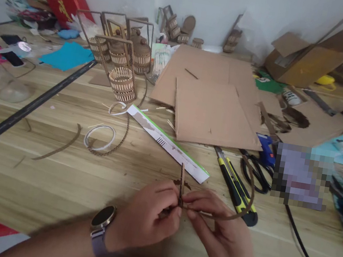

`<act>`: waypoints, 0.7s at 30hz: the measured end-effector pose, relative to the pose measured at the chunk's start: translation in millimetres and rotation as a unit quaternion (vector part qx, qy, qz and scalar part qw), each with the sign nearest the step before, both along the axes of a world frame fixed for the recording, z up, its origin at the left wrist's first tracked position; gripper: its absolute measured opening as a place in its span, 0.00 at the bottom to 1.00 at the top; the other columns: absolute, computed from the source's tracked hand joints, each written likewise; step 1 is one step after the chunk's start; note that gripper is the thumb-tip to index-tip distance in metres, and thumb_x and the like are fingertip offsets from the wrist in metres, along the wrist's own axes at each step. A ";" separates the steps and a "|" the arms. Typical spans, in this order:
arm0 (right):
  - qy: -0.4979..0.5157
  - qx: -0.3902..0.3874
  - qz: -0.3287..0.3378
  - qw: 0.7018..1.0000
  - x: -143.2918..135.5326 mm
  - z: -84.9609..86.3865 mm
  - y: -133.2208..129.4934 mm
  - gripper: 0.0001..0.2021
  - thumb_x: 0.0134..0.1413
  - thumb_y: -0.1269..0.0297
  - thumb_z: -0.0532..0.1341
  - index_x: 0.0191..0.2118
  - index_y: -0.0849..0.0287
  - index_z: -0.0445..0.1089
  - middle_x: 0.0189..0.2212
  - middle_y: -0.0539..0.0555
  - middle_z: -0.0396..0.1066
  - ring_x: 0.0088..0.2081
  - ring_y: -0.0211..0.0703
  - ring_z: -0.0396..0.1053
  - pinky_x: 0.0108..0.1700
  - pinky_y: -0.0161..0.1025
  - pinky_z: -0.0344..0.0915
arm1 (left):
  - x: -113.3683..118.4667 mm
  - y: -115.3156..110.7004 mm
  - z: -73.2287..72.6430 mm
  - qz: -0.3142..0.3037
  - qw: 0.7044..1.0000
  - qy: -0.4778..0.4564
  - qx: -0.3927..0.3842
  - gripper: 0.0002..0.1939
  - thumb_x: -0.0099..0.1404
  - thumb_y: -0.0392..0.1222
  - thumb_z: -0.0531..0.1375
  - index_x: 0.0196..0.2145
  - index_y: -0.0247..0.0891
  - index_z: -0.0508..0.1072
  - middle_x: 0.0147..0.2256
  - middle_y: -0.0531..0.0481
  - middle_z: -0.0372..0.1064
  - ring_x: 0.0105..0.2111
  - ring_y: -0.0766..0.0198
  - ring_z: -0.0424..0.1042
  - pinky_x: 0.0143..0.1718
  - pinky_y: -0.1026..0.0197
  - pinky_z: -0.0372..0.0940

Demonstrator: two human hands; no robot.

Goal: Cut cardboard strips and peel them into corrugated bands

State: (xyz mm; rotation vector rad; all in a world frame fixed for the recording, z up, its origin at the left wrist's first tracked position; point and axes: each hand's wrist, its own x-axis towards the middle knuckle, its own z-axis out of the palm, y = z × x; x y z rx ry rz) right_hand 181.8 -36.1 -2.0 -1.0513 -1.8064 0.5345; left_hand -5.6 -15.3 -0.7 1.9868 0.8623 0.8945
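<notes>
My left hand (pixel 157 214), with a watch on its wrist, is closed on a thin upright brown strip (pixel 182 176) that sticks up past the fingertips. My right hand (pixel 222 231) pinches a long brown cardboard strip (pixel 251 190) near its end, right beside the left fingertips. That strip bows out to the right and curls up over a yellow-and-black utility knife (pixel 235 187). A small dark scalloped piece (pixel 186 185) shows just behind the upright strip. The fingers hide where the two strips meet. Beyond the hands lies a white-and-green card strip (pixel 168 145).
Small slatted baskets with tall handles (pixel 121 83) stand at the back left. Cardboard sheets (pixel 213 113) cover the middle back. Black scissors (pixel 257 173) and a blue glue gun (pixel 266 149) lie to the right. A white ring (pixel 102 125) and a braided cord (pixel 126 132) lie left.
</notes>
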 end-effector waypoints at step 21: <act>-0.011 0.021 -0.009 1.000 -0.5 -0.3 -2.4 0.07 0.59 0.72 0.62 0.39 0.51 0.71 0.35 0.50 0.79 0.39 0.42 0.78 0.41 0.40 0.75 | 0.0 3.0 -2.3 0.008 0.999 0.005 -0.041 0.09 0.70 0.36 0.53 0.30 0.38 0.65 0.32 0.50 0.65 0.34 0.64 0.66 0.36 0.62 0.60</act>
